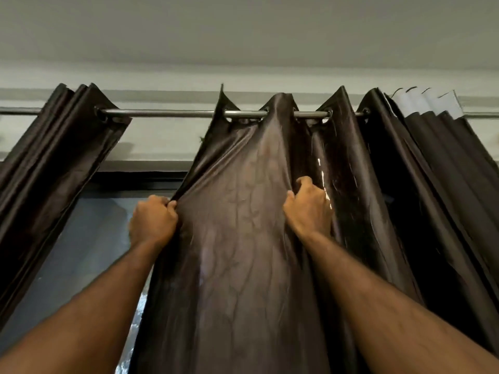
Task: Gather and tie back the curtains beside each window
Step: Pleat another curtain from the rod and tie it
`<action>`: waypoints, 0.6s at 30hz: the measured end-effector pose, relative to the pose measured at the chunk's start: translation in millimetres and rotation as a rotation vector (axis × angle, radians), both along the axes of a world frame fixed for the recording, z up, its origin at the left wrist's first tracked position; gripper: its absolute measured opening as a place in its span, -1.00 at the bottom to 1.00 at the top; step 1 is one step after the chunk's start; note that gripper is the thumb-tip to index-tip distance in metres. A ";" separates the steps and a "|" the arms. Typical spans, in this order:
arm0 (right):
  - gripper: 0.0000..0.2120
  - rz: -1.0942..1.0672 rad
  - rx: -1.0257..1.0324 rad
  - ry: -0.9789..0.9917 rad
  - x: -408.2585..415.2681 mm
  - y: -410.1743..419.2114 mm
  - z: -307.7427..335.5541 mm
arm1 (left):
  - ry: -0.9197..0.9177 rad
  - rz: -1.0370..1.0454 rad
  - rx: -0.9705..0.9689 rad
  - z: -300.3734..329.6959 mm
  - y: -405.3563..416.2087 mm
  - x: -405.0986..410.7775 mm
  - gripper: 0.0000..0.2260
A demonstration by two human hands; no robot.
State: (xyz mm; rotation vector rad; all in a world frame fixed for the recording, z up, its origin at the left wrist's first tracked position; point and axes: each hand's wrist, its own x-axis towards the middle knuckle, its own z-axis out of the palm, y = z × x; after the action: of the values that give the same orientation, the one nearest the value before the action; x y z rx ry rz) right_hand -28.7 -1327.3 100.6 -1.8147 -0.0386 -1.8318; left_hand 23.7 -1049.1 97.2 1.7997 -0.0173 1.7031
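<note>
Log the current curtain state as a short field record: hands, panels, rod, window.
left hand: grips the left edge of the middle curtain panel
right hand: grips a fold of the same panel
middle panel: dark brown, spread, hanging by eyelets
left curtain: bunched at left
right folds: bunched, pale lining showing on top
curtain rod: metal, horizontal
window: exposed between left curtain and middle panel
tie-back: none visible

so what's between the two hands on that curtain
In the head view, only a smooth, taut panel of the dark brown curtain spans from the left hand gripping its edge to the right hand gripping a fold.
</note>
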 end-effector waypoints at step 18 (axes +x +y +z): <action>-0.31 0.155 0.047 0.118 3.0 33.3 -10.1 | -0.149 -0.261 0.254 -7.1 -76.2 0.9 -0.88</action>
State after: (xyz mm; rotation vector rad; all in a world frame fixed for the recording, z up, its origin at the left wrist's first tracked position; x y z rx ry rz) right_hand -25.7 -1294.0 90.5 -1.8305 -0.0881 -1.6040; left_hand 24.5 -1125.4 90.0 1.7523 -0.5305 1.6979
